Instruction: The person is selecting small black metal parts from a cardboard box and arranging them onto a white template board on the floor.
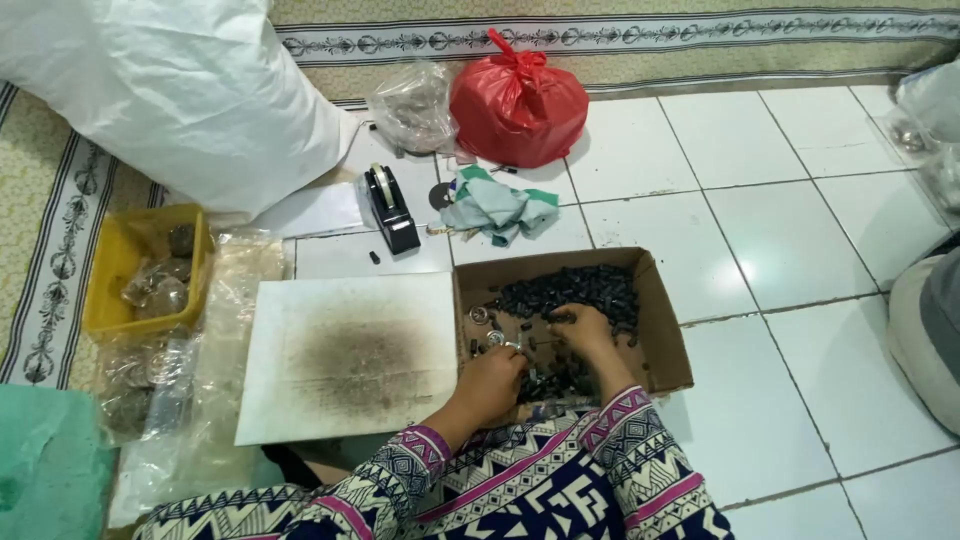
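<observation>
Head view: your left hand (492,380) pinches a small metal piece (512,346), your right hand (583,330) curls, seemingly empty, over black parts (575,288) in the cardboard box (668,345); fitting them likely comes next.

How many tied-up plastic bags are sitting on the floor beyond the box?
2. A red bag sits on the tiles near the rug, and a clear bag leans right beside it on its left. More may be hidden behind the large white sack.

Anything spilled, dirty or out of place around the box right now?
Yes. A few small black parts lie loose on the tiles by the tape dispenser, outside the box. The white board has a dark sooty smudge in its middle. Both hands, left and right, are inside the box among the parts.
</observation>
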